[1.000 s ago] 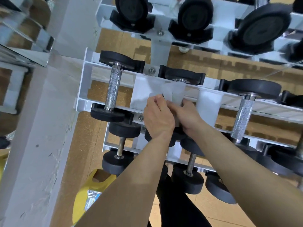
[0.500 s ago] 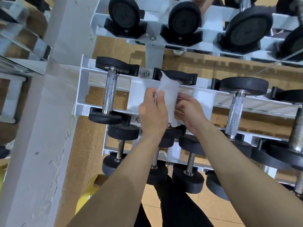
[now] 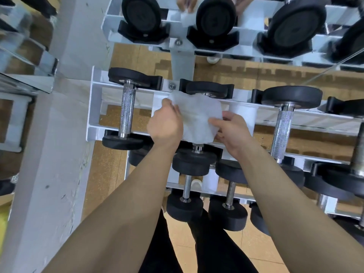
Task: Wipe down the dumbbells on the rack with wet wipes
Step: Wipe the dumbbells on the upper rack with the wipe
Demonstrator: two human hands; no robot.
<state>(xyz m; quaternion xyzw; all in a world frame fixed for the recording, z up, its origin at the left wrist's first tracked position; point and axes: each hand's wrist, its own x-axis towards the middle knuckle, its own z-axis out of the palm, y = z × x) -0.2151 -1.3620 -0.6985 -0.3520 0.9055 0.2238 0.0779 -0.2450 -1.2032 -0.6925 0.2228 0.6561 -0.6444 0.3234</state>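
Nearest, on the lowest tier, small black dumbbells w/ thin steel bars had no hand on them. Above these, both forearms reached to the mid tier of the white steel rack.

Left hand: fingers curled, pinching the left edge of the white translucent wet wipe. Right hand: thumb and fingers pinching the wipe's right edge.

The wipe was spread open between the hands, over the handle of the middle black round-headed dumbbell. The handle was hidden beneath it, so contact could not be confirmed.

Step in hand, as judged: draping the sheet before wiping.

Recommended procedure:
- Keep the sheet flat, approx. centred on the handle.
- Wrap it fully round the grip, then twist and slide end to end. The left neighbour dumbbell showed a knurled grip, which probably traps grime.
- Refold to a fresh face for each head, incl. the far one in its cradle.

Beyond, a mirror reflected the rack.
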